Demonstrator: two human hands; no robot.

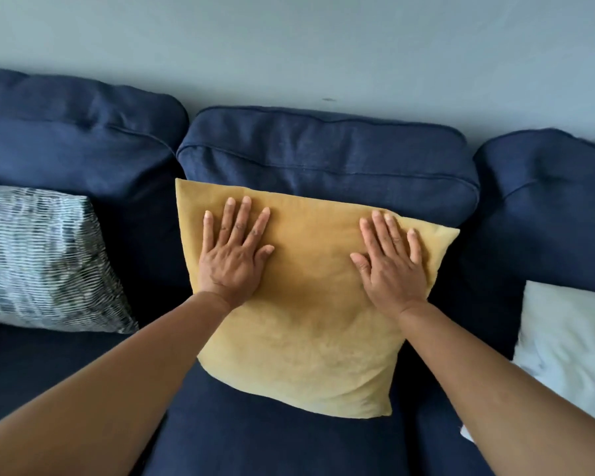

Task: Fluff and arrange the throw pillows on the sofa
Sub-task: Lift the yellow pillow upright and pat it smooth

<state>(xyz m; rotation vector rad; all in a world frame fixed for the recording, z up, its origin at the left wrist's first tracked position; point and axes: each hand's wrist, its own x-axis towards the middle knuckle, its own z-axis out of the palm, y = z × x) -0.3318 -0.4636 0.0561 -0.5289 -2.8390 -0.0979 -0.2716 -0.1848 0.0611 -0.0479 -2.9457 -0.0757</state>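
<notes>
A mustard yellow pillow (310, 324) leans against the middle back cushion of the navy sofa (327, 156), its lower edge on the seat. My left hand (232, 250) lies flat on the pillow's upper left part, fingers spread. My right hand (392, 259) lies flat on its upper right part, fingers apart, near the top right corner. Neither hand grips the fabric. A black-and-white patterned pillow (45, 259) rests against the left back cushion. A white pillow (571, 345) sits at the right, partly cut off by the frame edge.
A plain grey wall (289, 46) rises behind the sofa. Dark gaps separate the three back cushions. Navy seat cushion (272, 441) shows in front of the yellow pillow, between my forearms.
</notes>
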